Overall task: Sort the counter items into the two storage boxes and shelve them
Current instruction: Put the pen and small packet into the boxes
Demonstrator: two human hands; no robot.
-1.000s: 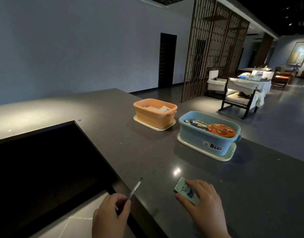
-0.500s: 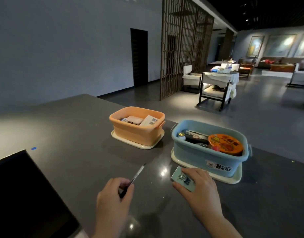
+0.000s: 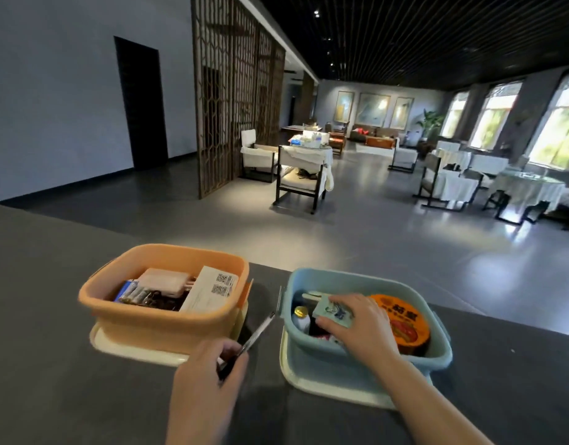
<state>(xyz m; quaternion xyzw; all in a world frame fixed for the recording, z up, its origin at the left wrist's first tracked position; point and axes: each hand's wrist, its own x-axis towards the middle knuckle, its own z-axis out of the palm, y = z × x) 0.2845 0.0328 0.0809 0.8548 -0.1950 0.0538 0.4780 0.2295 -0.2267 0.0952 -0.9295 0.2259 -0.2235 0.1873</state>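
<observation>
A pen (image 3: 259, 332) is pinched in the left hand (image 3: 209, 377) just beside the orange box (image 3: 155, 319), and a small clip card (image 3: 333, 311) is gripped by the right hand (image 3: 360, 326) over the blue box (image 3: 366, 358).

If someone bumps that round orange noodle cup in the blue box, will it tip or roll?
Probably not. The noodle cup sits low inside the blue box, so the walls should stop it. It looks wide and sealed, likely light. The right hand and a small bottle crowd it too.
</observation>
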